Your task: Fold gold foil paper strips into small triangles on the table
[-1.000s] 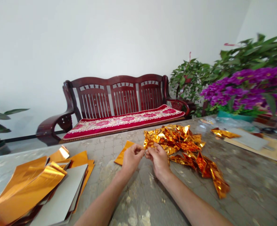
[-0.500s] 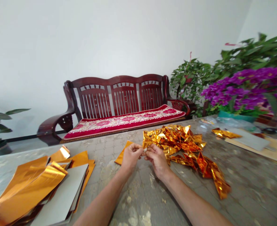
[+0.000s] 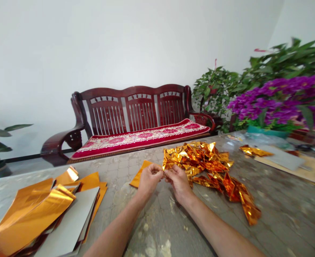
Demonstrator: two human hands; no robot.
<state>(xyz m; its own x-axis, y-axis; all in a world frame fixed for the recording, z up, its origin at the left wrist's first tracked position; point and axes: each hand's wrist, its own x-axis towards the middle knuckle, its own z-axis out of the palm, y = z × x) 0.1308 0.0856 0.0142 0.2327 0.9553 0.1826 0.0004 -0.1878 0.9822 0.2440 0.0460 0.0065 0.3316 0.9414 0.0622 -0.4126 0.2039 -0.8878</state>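
Observation:
My left hand (image 3: 150, 178) and my right hand (image 3: 179, 180) meet over the middle of the stone-patterned table (image 3: 280, 214). Both have their fingers pinched together on a small folded piece of gold foil paper (image 3: 164, 171), mostly hidden between the fingertips. Just behind and to the right of my hands lies a heap of folded gold foil pieces (image 3: 208, 167), trailing toward the near right. A flat gold sheet (image 3: 138, 175) lies on the table under and behind my left hand.
A stack of flat gold and grey-backed sheets (image 3: 47, 210) lies at the near left. More foil (image 3: 255, 151), grey card and brown paper sit at the far right by purple flowers (image 3: 280, 98). A dark wooden bench with a red cushion (image 3: 136, 117) stands behind the table.
My hands have stayed in place, working the small piece; the fingertips have drawn slightly closer together. The heap and stack have not moved.

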